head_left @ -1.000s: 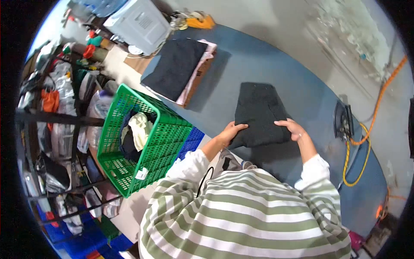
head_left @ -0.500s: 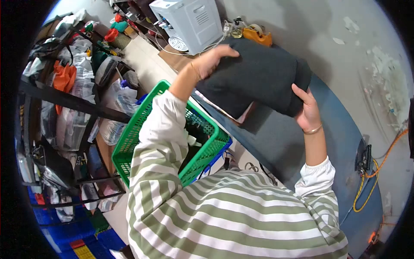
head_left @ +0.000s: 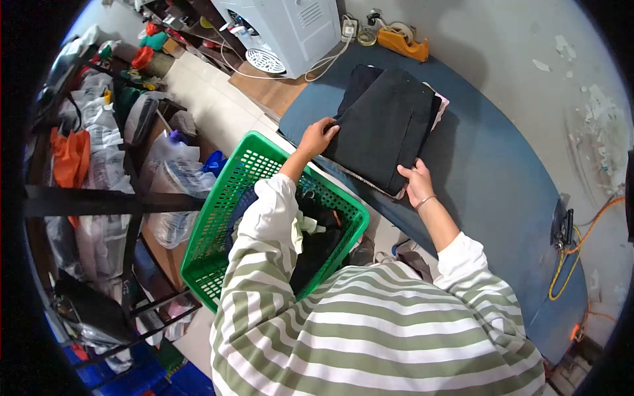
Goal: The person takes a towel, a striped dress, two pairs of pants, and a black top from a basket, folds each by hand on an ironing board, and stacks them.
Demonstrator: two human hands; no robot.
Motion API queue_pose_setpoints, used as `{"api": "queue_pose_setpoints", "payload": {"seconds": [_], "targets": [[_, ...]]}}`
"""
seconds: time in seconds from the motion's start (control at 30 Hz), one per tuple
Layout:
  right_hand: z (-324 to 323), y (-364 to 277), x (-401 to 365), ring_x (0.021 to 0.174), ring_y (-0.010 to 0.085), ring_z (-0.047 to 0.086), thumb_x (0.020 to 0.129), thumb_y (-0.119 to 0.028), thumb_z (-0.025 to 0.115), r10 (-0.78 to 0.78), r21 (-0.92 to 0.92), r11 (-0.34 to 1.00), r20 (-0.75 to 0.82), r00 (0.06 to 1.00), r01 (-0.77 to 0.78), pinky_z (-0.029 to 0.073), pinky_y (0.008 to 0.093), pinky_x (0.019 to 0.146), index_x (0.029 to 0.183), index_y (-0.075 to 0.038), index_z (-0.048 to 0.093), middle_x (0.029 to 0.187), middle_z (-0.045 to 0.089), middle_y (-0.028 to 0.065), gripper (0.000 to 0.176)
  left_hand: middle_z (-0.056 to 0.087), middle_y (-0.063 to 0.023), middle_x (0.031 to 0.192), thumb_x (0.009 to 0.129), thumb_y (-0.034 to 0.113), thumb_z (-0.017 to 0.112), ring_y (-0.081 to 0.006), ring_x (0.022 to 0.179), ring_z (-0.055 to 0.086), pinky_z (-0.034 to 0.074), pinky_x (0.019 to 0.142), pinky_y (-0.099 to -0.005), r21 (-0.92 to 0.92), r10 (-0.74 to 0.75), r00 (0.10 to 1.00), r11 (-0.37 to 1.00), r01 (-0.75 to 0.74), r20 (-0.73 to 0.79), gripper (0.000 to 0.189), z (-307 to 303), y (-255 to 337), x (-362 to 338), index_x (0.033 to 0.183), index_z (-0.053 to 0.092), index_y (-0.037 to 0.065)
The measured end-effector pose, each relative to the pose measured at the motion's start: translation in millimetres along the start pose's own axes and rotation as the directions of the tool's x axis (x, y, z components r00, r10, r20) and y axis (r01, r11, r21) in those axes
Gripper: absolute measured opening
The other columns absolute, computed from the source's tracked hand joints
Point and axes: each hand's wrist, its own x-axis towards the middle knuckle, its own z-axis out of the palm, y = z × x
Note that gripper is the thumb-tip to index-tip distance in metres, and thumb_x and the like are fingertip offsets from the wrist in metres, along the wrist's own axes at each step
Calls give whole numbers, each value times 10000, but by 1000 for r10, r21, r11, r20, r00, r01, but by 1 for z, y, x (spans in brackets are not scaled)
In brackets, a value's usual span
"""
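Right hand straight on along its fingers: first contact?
The folded black garment. The right hand appears to touch its edge, though exact depth there is unclear.

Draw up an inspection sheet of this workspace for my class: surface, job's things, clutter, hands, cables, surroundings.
Surface: blue-grey table, curved edge beside the wall.
Job's things: folded black cloth lies on a stack; pink cloth shows at its edge.
Clutter: tape dispenser and small jar at the table's far end.
Hands: left hand holds the black cloth's left edge, right hand its right edge.
Cables: white cord by the water dispenser; orange cord and yellow cord by the black iron.
Surroundings: green basket with clothes inside; plastic bags on a rack.
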Motion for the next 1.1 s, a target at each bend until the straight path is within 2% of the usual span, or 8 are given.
{"api": "queue_pose_setpoints", "payload": {"seconds": [0.17,0.23,0.33,0.4,0.6,0.73,0.87,1.1], "targets": [[-18,31,17,1069,248,520,744,83,578,141,-41,988,-119,983,-147,401,336,919,1232,45,384,1213,513,164,526,440,-153,1306,907,275,490,-312,1163,447,357,961,-384,213,145,983,970,-119,-111,350,20,-9,-3,1206,531,99],[-3,19,21,1136,279,472,743,54,583,-267,-392,906,-244,932,158,373,368,955,1276,30,353,1278,449,186,581,449,-165,1295,909,318,470,-328,1166,451,373,956,-385,145,145,982,981,-126,-124,410,26,-13,-1,1242,489,80],[18,-28,42,1272,357,317,766,-50,588,-850,-877,156,115,514,455,274,442,1035,1361,-24,284,1382,309,225,669,430,-212,1310,926,427,357,-344,1214,408,341,994,-383,40,32,995,999,-28,-98,561,29,-18,3,1333,371,42],[40,-42,57,1315,400,213,826,-164,544,-826,-882,-76,317,467,465,196,514,1056,1394,-76,251,1419,255,219,646,415,-225,1323,925,466,316,-345,1234,388,318,1012,-385,-54,-105,990,993,100,-97,608,37,-20,6,1355,337,37],[4,14,114,1315,417,214,888,-445,434,-621,-931,-323,344,704,170,214,582,1014,1376,-65,311,1433,259,198,631,244,-144,1456,891,598,263,-322,1356,184,155,1059,-545,102,-184,963,981,166,198,695,34,-20,8,1410,267,136],[4,-23,80,1140,397,400,840,-188,556,-624,-878,-144,439,646,457,320,458,961,1246,45,399,1266,411,246,494,476,-140,1308,928,343,458,-250,1205,452,322,1022,-359,-117,256,934,950,-291,-249,467,-65,0,-73,1298,442,58],[-70,-7,48,1262,359,334,897,-243,517,-720,-917,93,207,662,388,252,420,1043,1284,24,396,1347,367,228,485,654,-115,828,837,194,609,-161,760,621,480,694,-300,-147,-107,723,989,8,-683,217,-107,-70,-188,914,615,-9],[-143,3,30,1266,335,334,838,-158,571,-687,-972,77,111,718,224,258,406,1044,1241,-57,477,1349,377,201,426,611,-193,948,742,420,666,-347,911,578,460,812,-411,-17,-581,684,767,641,-441,472,59,-173,-295,982,601,19]]}}
